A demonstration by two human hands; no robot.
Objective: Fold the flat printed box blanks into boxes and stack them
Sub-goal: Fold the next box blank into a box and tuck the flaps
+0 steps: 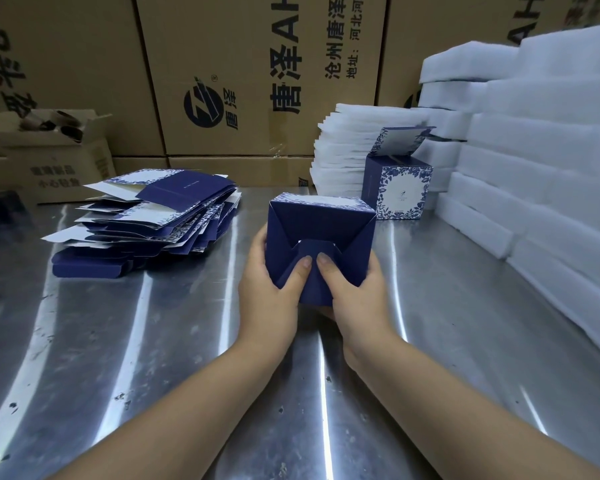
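A dark blue box (pixel 321 226) with a white floral edge is held above the steel table (pixel 118 341), its folded bottom flaps facing me. My left hand (pixel 269 289) grips its left side and my right hand (pixel 355 299) grips its right side. Both thumbs press on the middle bottom flap. A loose pile of flat blue-and-white box blanks (pixel 153 216) lies at the left. One folded box (pixel 397 185) stands upright at the back right with its lid flap open.
Stacks of white foam sheets (pixel 551 161) fill the right side, and a lower pile (pixel 343 150) sits behind the folded box. Large brown cartons (pixel 243 81) form a wall at the back. A small open carton (pixel 49 157) sits at the back left.
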